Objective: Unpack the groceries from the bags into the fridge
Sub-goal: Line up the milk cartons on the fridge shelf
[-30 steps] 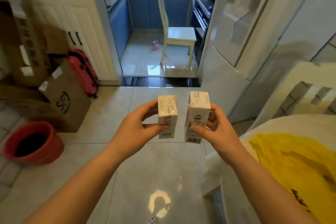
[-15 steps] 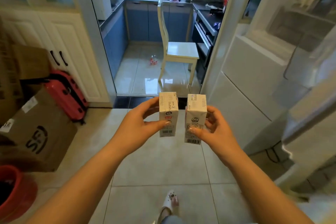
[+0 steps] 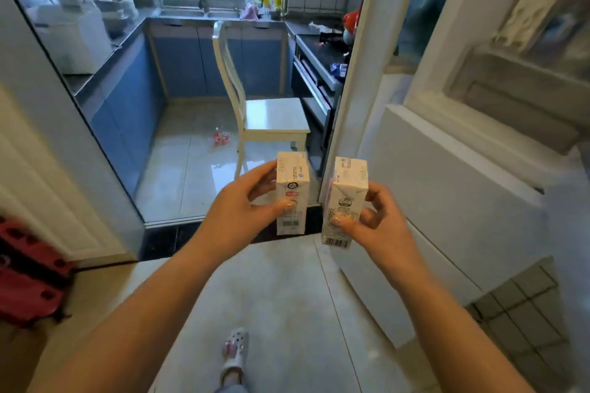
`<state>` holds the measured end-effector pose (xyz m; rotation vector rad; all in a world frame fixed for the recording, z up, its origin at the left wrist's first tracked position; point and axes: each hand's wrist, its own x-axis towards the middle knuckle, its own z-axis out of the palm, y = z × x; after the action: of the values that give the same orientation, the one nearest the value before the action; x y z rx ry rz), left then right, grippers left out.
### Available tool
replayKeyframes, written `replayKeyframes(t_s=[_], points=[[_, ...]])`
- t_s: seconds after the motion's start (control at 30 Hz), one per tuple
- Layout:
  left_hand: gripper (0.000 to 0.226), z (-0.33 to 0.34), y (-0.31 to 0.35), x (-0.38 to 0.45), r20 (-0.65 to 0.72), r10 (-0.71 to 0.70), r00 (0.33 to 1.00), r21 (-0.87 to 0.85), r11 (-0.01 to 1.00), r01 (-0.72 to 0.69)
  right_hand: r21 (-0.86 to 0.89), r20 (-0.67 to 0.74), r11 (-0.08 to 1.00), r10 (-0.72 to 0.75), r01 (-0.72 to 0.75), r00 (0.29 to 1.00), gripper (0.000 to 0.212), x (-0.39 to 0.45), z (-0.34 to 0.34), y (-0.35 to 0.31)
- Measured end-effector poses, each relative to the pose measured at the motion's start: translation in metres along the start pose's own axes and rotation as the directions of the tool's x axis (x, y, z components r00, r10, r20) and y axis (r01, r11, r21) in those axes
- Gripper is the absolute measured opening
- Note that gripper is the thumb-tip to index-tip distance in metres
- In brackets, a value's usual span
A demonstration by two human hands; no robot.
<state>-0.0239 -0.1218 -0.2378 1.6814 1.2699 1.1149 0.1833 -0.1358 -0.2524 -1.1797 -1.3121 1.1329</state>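
Cartons drifted apart; left hand (image 3: 242, 214) grips left carton (image 3: 292, 193), right hand (image 3: 380, 226) right carton (image 3: 344, 198).

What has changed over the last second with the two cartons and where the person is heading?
The person walked forward and turned toward the open fridge; the yellow bag and red bucket left view. Unchanged: left hand holds the left carton, right hand the right carton, both upright and apart.

A person steps toward the kitchen doorway at 12 o'clock; the white wooden chair (image 3: 268, 105) looms nearer. The two small white paper cartons (image 3: 292, 193) drift apart, while the open white fridge (image 3: 447, 169) fills 3 o'clock.
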Motion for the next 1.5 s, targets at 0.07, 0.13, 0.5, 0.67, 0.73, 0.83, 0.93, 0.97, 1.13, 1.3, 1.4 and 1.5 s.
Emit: replayKeyframes(t_s=[0.07,0.13,0.5,0.67,0.73,0.83,0.93,0.97,1.13,1.3,1.4,1.5], points=[[0.057,0.002,-0.007,0.054,0.048,0.042,0.998,-0.015,0.999,-0.041,-0.033,-0.054,0.999,-0.017,0.016,0.998,0.044,0.037,-0.006,-0.003],[0.058,0.005,-0.014,0.109,0.099,0.093,0.991,-0.048,0.995,-0.088,-0.044,-0.131,0.998,-0.054,0.048,0.99,0.044,0.076,-0.013,-0.004],[0.058,0.061,-0.003,0.35,0.422,0.326,0.846,-0.254,0.938,-0.235,-0.245,-0.588,0.969,-0.145,-0.004,0.796,0.049,0.236,-0.078,-0.024],[0.053,0.124,0.019,0.413,0.543,0.428,0.723,-0.346,0.898,-0.272,-0.248,-0.691,0.969,-0.174,-0.004,0.702,0.046,0.268,-0.126,-0.031],[0.053,0.155,0.028,0.434,0.576,0.456,0.678,-0.378,0.884,-0.273,-0.259,-0.724,0.966,-0.185,-0.012,0.664,0.046,0.279,-0.151,-0.031],[0.05,0.203,0.042,0.464,0.58,0.496,0.647,-0.423,0.861,-0.281,-0.252,-0.756,0.968,-0.204,0.011,0.621,0.046,0.296,-0.192,-0.031],[0.048,0.253,0.068,0.494,0.572,0.53,0.626,-0.45,0.841,-0.3,-0.25,-0.776,0.965,-0.249,0.081,0.579,0.046,0.314,-0.243,-0.039],[0.047,0.267,0.079,0.504,0.577,0.536,0.616,-0.466,0.836,-0.291,-0.251,-0.783,0.963,-0.264,0.102,0.564,0.045,0.321,-0.259,-0.043],[0.049,0.33,0.133,0.545,0.542,0.601,0.588,-0.537,0.785,-0.308,-0.311,-0.789,0.939,-0.341,0.146,0.511,0.042,0.347,-0.335,-0.065],[0.045,0.379,0.169,0.574,0.501,0.647,0.575,-0.613,0.734,-0.293,-0.371,-0.791,0.918,-0.393,0.142,0.468,0.051,0.367,-0.389,-0.082],[0.046,0.402,0.182,0.584,0.485,0.678,0.552,-0.644,0.704,-0.299,-0.391,-0.798,0.914,-0.396,0.111,0.454,0.05,0.373,-0.412,-0.087],[0.045,0.427,0.191,0.595,0.503,0.681,0.532,-0.645,0.706,-0.294,-0.394,-0.804,0.917,-0.38,0.07,0.458,0.048,0.378,-0.437,-0.091]])
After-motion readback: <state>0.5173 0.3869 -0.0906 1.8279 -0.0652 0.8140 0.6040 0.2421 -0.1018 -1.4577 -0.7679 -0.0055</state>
